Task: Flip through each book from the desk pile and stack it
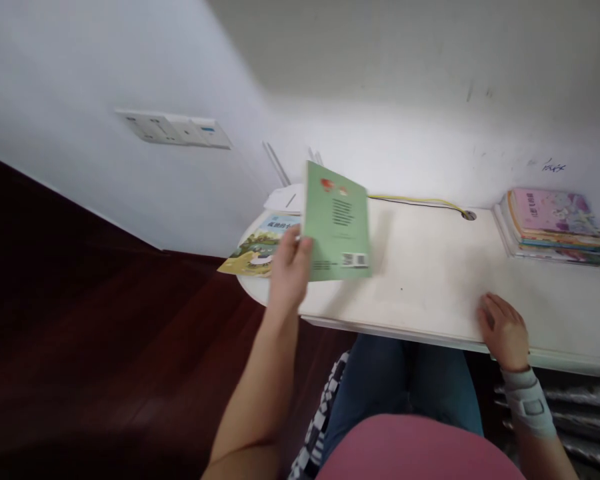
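Observation:
My left hand (291, 267) grips a thin green book (336, 227) by its left edge, near the spine. The book stands tilted over the table, its back cover with text and a barcode facing me. Behind that hand a picture book (255, 250) with a yellow and blue cover lies on the table's rounded left end, partly hidden by my hand and the green book. My right hand (503, 331), with a grey wrist band, rests on the table's front edge, fingers loosely curled; whether anything is under them is hidden.
A stack of books (555, 220), a pink one on top, lies at the back right of the white table (425, 280). A yellow cable (415, 199) runs along the wall into a round hole. A white router-like device (283, 198) stands at the back left, below a wall socket panel (175, 129).

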Motion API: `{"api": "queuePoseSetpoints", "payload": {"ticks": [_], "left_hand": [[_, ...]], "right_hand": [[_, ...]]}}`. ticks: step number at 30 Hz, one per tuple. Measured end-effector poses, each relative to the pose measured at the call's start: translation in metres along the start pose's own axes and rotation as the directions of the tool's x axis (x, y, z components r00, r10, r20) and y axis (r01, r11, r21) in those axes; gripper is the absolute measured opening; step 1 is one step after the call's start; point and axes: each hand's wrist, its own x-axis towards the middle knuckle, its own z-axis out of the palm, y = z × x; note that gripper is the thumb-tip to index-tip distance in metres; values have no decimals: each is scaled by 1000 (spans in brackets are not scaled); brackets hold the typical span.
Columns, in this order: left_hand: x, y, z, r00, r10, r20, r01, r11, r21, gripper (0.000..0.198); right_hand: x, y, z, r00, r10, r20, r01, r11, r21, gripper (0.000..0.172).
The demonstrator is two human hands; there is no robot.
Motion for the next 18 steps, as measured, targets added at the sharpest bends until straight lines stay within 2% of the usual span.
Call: {"api": "queuePoseSetpoints", "payload": {"ticks": [1,3,5,6,8,9,12,15,18], "left_hand": [[-10,2,19,992,-102,79,115,977,-181,41],[-33,8,60,919,-254,303,367,831,-417,47],[-54,13,97,820,-318,475,547,682,-486,47],[-64,14,113,783,-328,529,598,632,-493,46],[-77,12,139,725,-331,604,662,576,-479,46],[-80,9,149,709,-335,620,677,569,-466,47],[-82,-5,165,708,-350,613,669,611,-424,50],[-75,-22,165,771,-308,558,565,734,-377,47],[-66,-36,154,832,-215,511,407,863,-300,43]], "right_hand": [[0,-1,-1,1000,-4,4,4,1000,-4,34],[1,-1,-3,1000,-15,24,16,1000,-14,34],[2,-2,-4,998,-31,52,32,999,-28,34],[3,-2,-4,997,-36,64,39,999,-34,34],[3,-2,-5,996,-39,76,43,998,-45,34],[3,-1,-4,996,-38,77,42,998,-47,34],[3,0,-4,996,-41,76,45,998,-44,34],[3,0,-4,996,-47,80,50,998,-39,34],[4,-1,-5,995,-45,93,49,998,-39,34]]}}
